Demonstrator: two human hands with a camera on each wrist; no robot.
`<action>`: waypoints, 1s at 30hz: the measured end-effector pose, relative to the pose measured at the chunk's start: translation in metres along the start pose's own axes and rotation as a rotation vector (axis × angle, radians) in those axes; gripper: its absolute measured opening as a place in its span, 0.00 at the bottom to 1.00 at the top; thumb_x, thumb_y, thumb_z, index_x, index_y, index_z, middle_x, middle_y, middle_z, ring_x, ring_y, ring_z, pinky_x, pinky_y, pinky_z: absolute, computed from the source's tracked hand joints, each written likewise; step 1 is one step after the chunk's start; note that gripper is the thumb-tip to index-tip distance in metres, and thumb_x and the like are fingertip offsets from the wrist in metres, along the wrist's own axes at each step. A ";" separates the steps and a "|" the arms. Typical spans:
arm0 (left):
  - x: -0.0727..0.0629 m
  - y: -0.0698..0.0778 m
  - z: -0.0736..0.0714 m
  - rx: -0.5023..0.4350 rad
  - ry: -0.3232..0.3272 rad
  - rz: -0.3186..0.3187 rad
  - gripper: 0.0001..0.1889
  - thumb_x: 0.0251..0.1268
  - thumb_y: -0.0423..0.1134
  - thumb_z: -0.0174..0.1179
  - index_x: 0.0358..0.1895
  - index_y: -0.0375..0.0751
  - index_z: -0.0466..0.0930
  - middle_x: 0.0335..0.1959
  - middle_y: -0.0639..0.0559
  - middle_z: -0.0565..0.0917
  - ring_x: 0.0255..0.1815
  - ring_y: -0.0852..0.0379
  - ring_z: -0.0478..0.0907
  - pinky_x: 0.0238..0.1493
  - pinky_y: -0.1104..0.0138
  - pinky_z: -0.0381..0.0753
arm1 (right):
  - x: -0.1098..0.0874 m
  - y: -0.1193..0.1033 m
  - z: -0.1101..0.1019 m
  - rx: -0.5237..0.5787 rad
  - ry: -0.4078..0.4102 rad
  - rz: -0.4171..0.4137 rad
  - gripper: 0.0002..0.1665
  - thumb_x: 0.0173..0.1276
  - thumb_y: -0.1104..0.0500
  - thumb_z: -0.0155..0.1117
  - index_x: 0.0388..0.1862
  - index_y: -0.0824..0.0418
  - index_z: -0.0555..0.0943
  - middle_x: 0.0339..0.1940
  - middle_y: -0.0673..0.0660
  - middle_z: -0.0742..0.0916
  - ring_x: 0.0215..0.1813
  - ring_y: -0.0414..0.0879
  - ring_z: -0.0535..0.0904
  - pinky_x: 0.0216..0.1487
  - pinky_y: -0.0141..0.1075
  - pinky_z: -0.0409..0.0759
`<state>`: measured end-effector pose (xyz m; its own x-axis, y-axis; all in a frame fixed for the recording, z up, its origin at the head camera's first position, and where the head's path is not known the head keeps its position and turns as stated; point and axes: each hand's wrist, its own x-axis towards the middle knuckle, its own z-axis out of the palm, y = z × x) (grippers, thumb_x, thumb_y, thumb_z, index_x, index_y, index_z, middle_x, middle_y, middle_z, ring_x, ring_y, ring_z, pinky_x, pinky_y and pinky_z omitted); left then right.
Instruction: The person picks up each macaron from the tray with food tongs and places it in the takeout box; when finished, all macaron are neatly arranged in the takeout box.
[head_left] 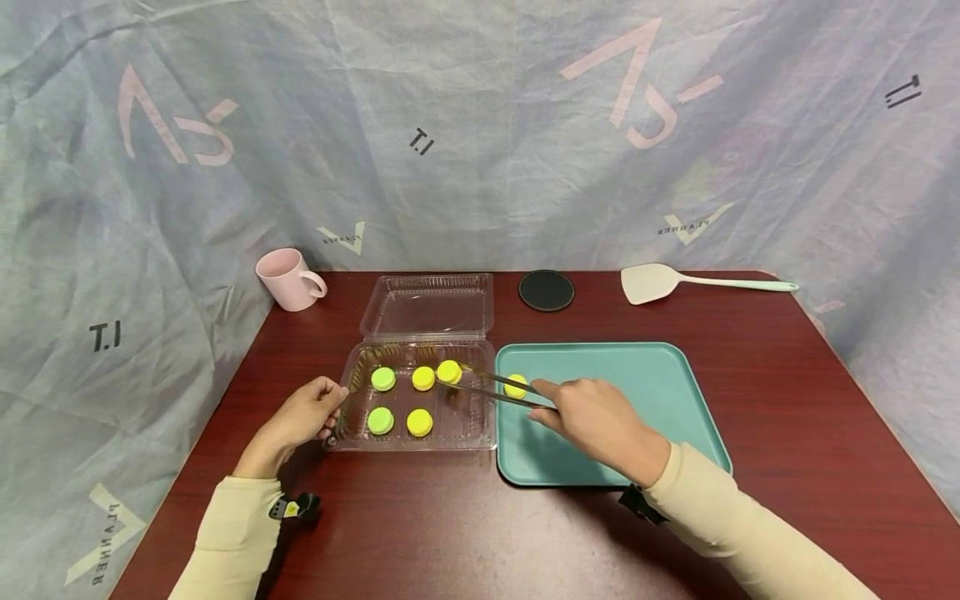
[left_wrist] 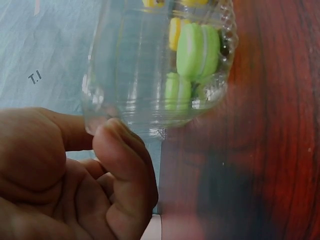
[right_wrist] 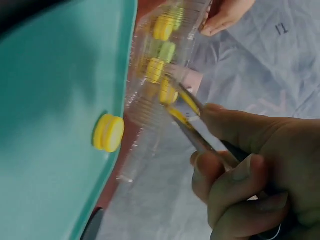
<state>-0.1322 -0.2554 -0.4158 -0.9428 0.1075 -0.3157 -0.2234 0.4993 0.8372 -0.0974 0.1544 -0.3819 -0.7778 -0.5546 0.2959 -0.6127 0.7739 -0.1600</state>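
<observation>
My left hand [head_left: 303, 417] pinches the left rim of a clear plastic clamshell container [head_left: 457, 442] between thumb and fingers, as the left wrist view also shows. Inside the container are two green macarons, one a green macaron [left_wrist: 197, 52] near the rim, and several yellow ones. Metal tongs [right_wrist: 192, 135] are gripped in my right hand [head_left: 600, 421]. Their tips are on either side of a yellow macaron [right_wrist: 168, 91] in or just over the container; whether it touches the bottom I cannot tell. Another yellow macaron [right_wrist: 108, 133] lies on the teal tray [head_left: 615, 458], beneath the tongs in the head view.
The container's raised lid [head_left: 431, 307] lies back behind it. A pink mug [head_left: 288, 281] stands at the back left. Along the back are a round black coaster [head_left: 546, 291] and a white spatula [head_left: 648, 283] with a pale green handle. A grey cloth hangs behind the table.
</observation>
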 end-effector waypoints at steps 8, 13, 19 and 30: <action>-0.001 0.002 0.001 0.005 -0.005 -0.003 0.11 0.83 0.39 0.46 0.43 0.32 0.66 0.28 0.48 0.71 0.23 0.57 0.67 0.24 0.67 0.73 | 0.009 -0.012 -0.008 -0.094 -0.010 0.026 0.17 0.61 0.50 0.77 0.32 0.55 0.76 0.14 0.47 0.75 0.14 0.46 0.70 0.13 0.41 0.69; -0.002 0.003 0.002 0.002 -0.006 -0.004 0.11 0.83 0.39 0.46 0.43 0.31 0.66 0.28 0.48 0.70 0.23 0.57 0.67 0.24 0.67 0.73 | 0.008 -0.014 -0.010 -0.109 -0.009 0.036 0.17 0.61 0.50 0.77 0.33 0.56 0.77 0.14 0.48 0.76 0.14 0.47 0.71 0.12 0.41 0.69; -0.003 0.004 0.002 0.009 0.001 -0.007 0.11 0.83 0.39 0.46 0.43 0.32 0.66 0.28 0.48 0.71 0.23 0.57 0.68 0.25 0.66 0.74 | 0.008 -0.013 -0.011 -0.112 -0.016 0.046 0.17 0.61 0.50 0.77 0.34 0.56 0.78 0.14 0.48 0.76 0.14 0.46 0.70 0.12 0.41 0.68; -0.003 0.003 0.001 -0.004 0.005 -0.008 0.11 0.82 0.39 0.46 0.43 0.33 0.66 0.28 0.48 0.71 0.23 0.57 0.67 0.24 0.67 0.73 | -0.004 -0.004 -0.009 -0.026 0.015 0.034 0.17 0.64 0.49 0.74 0.44 0.58 0.82 0.13 0.44 0.73 0.16 0.44 0.72 0.15 0.41 0.69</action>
<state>-0.1297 -0.2531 -0.4131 -0.9420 0.0994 -0.3205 -0.2322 0.4964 0.8365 -0.0907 0.1563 -0.3737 -0.7959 -0.5231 0.3050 -0.5818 0.8001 -0.1461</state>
